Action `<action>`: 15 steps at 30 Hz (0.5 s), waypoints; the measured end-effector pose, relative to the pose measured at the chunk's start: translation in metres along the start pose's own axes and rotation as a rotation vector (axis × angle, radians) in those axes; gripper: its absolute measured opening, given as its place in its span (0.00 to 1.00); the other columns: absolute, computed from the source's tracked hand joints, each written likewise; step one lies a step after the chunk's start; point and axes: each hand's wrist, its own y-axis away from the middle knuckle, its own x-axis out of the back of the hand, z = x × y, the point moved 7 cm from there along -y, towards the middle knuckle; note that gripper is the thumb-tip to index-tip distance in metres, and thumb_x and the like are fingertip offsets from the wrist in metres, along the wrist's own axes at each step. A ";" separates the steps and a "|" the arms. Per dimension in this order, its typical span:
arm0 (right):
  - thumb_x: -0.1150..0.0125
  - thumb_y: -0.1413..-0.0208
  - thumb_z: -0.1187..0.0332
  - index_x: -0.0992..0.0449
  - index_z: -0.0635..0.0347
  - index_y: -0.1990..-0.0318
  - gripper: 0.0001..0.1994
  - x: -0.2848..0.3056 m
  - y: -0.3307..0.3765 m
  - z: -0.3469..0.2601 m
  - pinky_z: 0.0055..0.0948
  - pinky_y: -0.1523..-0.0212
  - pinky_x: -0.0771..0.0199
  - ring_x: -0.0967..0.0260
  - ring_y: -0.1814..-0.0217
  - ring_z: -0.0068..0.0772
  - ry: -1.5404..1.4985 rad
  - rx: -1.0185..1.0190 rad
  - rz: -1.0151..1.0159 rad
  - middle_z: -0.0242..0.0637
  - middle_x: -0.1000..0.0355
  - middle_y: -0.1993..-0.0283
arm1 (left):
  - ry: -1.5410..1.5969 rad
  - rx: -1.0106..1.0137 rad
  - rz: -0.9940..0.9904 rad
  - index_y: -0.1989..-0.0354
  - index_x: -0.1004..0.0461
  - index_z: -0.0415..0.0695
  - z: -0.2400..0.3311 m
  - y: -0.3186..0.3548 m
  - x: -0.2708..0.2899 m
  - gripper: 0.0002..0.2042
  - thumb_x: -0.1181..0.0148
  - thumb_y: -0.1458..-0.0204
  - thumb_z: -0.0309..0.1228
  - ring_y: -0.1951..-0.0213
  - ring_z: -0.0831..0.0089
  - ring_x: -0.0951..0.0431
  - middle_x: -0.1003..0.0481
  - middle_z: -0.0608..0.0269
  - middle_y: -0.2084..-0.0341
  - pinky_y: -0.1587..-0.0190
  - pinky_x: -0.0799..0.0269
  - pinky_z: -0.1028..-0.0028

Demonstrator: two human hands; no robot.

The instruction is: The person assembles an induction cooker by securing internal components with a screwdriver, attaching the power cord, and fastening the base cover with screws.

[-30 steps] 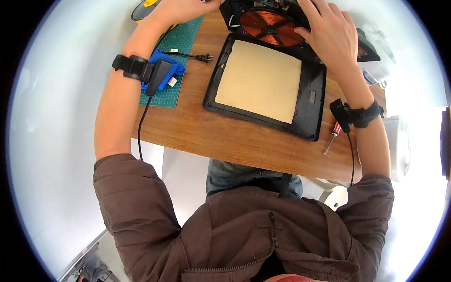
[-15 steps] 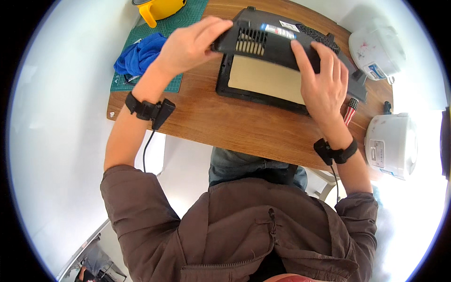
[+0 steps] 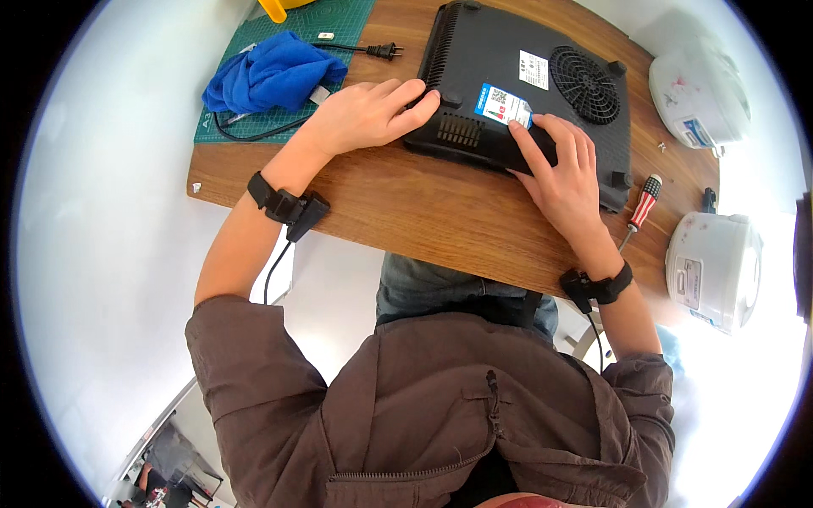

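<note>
Black casing (image 3: 500,51), underside up; long axis left-to-right, right end slanting nearer. Left hand (image 3: 362,117) touching near-left corner, grip unclear; right hand (image 3: 566,173) grasping near edge.

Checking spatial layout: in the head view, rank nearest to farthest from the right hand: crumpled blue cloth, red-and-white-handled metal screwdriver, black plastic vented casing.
1. Casing: touching the right hand.
2. Screwdriver: just right of it.
3. Cloth: far left.

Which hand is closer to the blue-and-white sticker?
The right hand, right at the sticker; the left hand is farther off, at the near left corner of the black appliance.
</note>
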 end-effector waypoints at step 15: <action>0.29 0.47 0.57 0.29 0.47 0.33 0.32 -0.009 -0.018 -0.010 0.50 0.26 0.41 0.40 0.26 0.46 -0.067 -0.016 -0.110 0.37 0.37 0.26 | 0.028 -0.018 0.030 0.38 0.34 0.48 -0.006 0.001 0.000 0.26 0.39 0.47 0.26 0.61 0.69 0.18 0.26 0.62 0.56 0.67 0.17 0.73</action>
